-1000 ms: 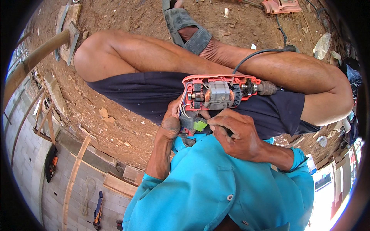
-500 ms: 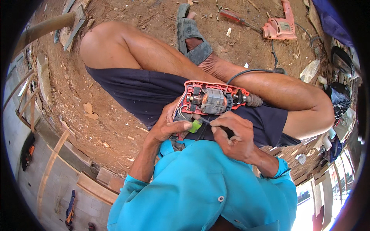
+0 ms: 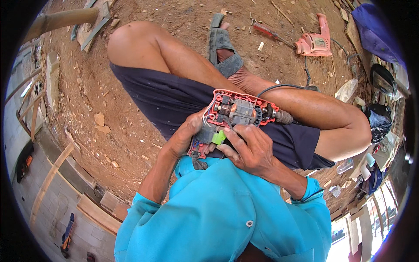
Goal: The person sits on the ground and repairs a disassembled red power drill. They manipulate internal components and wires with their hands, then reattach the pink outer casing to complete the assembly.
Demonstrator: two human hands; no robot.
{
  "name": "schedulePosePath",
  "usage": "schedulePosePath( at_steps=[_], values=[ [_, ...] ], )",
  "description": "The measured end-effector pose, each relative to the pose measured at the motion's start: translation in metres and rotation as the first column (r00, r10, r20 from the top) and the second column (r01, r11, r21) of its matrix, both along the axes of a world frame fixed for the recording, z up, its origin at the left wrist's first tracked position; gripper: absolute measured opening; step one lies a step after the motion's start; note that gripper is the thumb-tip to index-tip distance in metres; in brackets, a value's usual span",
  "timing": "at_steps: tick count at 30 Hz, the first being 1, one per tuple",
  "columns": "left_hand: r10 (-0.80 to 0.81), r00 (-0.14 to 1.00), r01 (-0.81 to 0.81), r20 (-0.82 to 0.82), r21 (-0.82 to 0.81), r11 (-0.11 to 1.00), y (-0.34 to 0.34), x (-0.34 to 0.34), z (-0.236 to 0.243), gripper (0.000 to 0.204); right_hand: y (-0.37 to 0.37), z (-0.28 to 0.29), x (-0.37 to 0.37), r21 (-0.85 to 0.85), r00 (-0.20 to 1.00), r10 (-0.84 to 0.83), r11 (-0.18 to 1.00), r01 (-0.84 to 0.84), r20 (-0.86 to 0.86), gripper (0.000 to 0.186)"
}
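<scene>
In the head view, the opened drill (image 3: 243,112) lies across your lap. Your left hand (image 3: 185,133) is closed around its handle; your right hand (image 3: 252,150) has fingers narrow beside the green switch piece (image 3: 218,137), partly covering the drill, and I cannot tell if they pinch something. A black cord (image 3: 281,87) crosses your shin. Beyond your sandal (image 3: 226,46) lie a screwdriver (image 3: 269,32) and pink shell (image 3: 315,44), its label too small for reading.
</scene>
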State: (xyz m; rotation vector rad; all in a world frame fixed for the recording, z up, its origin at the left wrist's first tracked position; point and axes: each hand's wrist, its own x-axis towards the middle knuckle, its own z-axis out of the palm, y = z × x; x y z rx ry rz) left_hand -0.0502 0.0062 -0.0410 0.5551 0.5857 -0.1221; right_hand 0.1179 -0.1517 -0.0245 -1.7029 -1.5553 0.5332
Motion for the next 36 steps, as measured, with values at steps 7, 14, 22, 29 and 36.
schedulePosePath(
  at_steps=[7,14,22,29,36],
  values=[
    [0.036,0.978,-0.041,-0.205,-0.02,0.999,0.0,0.014,0.015,0.113,0.013,0.001,-0.002,0.003,0.999,0.035,0.999,-0.035,0.032,0.049],
    [0.042,0.958,-0.098,-0.285,-0.183,0.978,0.005,0.018,0.025,0.107,0.022,0.004,-0.003,-0.008,0.999,-0.009,1.0,0.009,-0.035,0.04],
    [0.058,0.96,-0.126,-0.273,-0.235,0.964,0.01,0.024,0.03,0.102,0.025,0.008,0.0,-0.015,0.997,-0.023,1.0,0.022,-0.067,0.039],
    [0.075,0.97,-0.132,-0.23,-0.241,0.961,0.009,0.022,0.029,0.106,0.022,0.005,0.005,0.023,0.993,0.035,0.999,-0.032,-0.114,0.04],
    [0.053,0.969,-0.102,-0.243,-0.197,0.975,0.009,0.023,0.032,0.107,0.015,0.007,0.001,0.016,0.997,0.027,1.0,-0.026,-0.078,0.042]
  ],
)
